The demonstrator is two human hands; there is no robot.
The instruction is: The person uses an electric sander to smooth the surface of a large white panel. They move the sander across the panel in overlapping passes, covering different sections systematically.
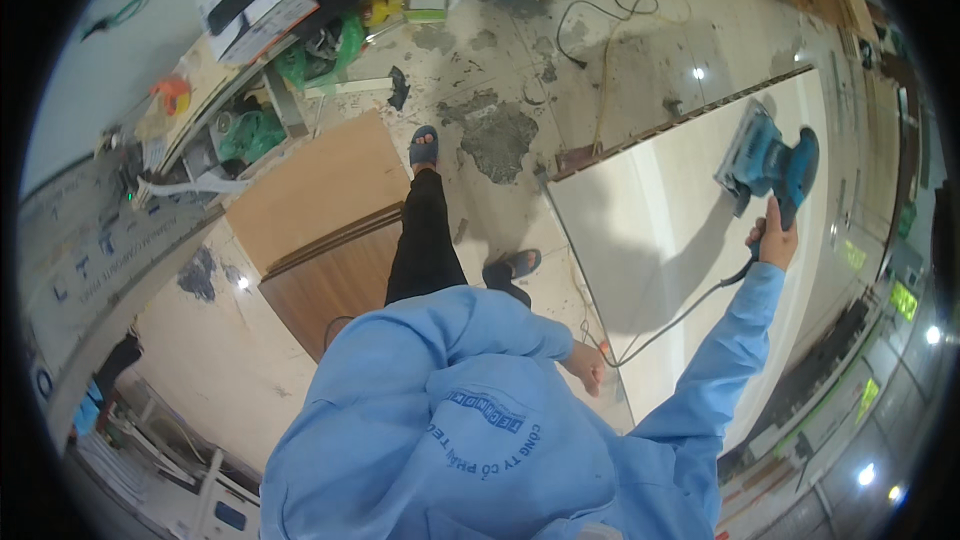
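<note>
My right hand [776,238] is closed around the handle of a teal power sander [770,165], at the right. The sander is over a large pale panel [640,215], with its flat base toward the panel's far edge. Whether the base touches the panel I cannot tell. A dark cord [690,305] runs from the sander's handle and loops down toward my left hand [585,365]. That hand hangs low beside the panel's left edge, its fingers drawn together. A small orange-red spot shows beside it; what the fingers hold, if anything, is hidden.
Brown boards [330,285] and a tan sheet [320,185] lie on the left. A cluttered bench [190,140] with a box [255,15] stands beyond them. Another cable [590,30] lies on the stained floor [500,140] ahead of my feet.
</note>
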